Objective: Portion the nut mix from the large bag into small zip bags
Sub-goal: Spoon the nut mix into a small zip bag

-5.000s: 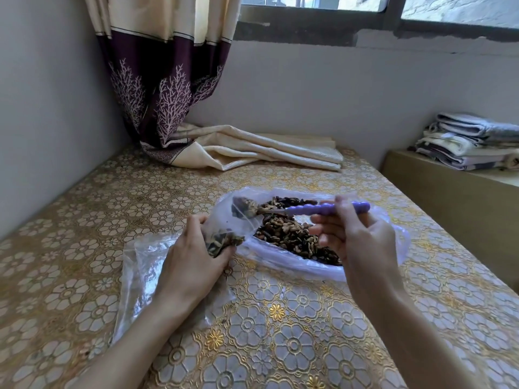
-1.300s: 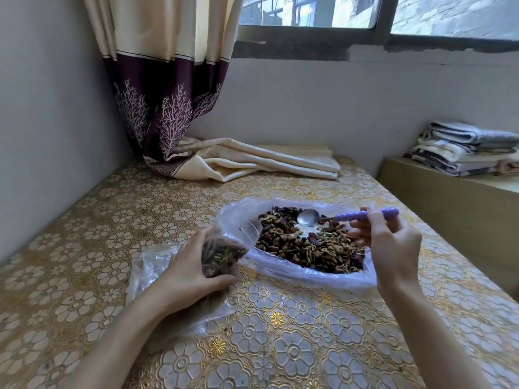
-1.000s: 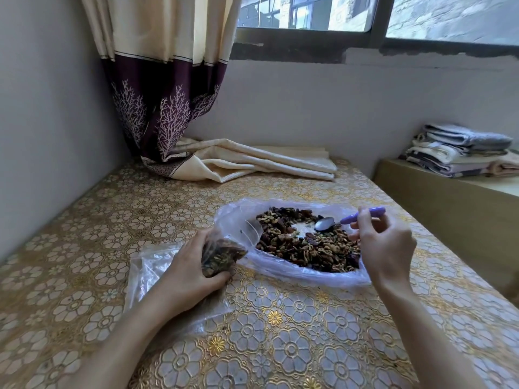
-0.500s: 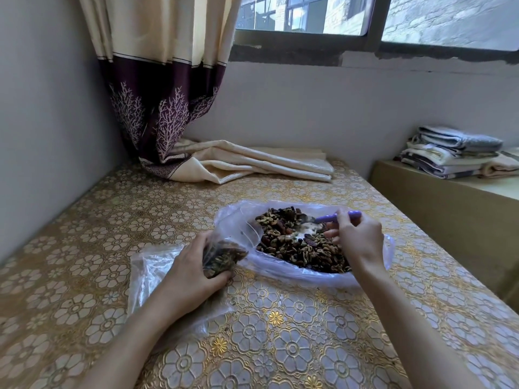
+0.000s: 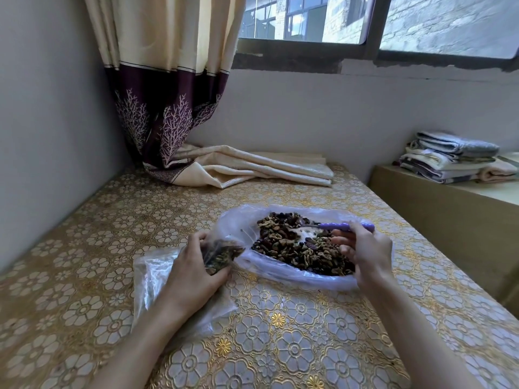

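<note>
A large clear bag (image 5: 295,273) lies open on the table, holding a brown and dark nut mix (image 5: 297,245). My right hand (image 5: 365,251) grips a spoon with a purple handle (image 5: 337,226); its metal bowl is pushed into the nuts at the far side. My left hand (image 5: 193,270) holds a small zip bag (image 5: 222,252) partly filled with nuts, at the large bag's left edge. The small bag's mouth faces the large bag.
Several empty clear bags (image 5: 151,279) lie flat under my left wrist. The table (image 5: 84,248) has a gold floral cover. A curtain (image 5: 168,94) hangs at the back, its cream end heaped on the table. Folded towels (image 5: 455,155) sit on a ledge at right.
My right hand carried the empty spoon from above the large bag down into the nut mix. My left hand has kept the small bag in place.
</note>
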Demonstrator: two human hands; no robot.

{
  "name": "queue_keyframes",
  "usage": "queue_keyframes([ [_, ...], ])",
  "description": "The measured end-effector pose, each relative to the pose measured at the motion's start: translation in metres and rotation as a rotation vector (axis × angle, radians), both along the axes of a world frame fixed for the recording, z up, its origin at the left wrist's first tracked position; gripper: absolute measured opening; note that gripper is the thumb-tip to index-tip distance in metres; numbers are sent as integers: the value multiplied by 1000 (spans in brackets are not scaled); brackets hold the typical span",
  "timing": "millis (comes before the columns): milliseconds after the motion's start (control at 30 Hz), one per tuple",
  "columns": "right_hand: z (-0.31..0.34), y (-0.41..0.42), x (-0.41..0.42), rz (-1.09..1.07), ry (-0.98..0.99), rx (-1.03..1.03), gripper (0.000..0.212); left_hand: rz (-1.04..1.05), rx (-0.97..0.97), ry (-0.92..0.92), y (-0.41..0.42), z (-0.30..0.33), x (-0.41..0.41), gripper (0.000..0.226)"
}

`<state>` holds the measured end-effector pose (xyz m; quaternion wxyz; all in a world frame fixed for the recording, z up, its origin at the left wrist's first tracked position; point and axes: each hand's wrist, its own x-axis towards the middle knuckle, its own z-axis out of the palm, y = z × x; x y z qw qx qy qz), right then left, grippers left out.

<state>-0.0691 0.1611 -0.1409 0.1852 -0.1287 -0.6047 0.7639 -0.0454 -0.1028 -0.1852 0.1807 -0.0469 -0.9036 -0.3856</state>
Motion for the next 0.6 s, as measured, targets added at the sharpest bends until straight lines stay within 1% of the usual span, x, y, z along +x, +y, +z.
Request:
queue_keyframes([
  [133, 3, 3, 5, 30, 55, -55, 24, 114, 14, 59, -2, -1, -3, 55],
  [300, 15, -4, 12, 99, 127, -98, 22, 109, 24, 27, -3, -2, -4, 51],
  [433, 24, -18, 20, 202, 175, -107, 21, 93, 66, -10, -5, -1, -4, 50],
  [500, 27, -28, 24, 269, 194, -73, 23, 88, 68, -17, -5, -1, -3, 50],
  [600, 31, -46, 30, 374, 240, 50, 26, 85, 83, -17, -5, 0, -2, 50],
])
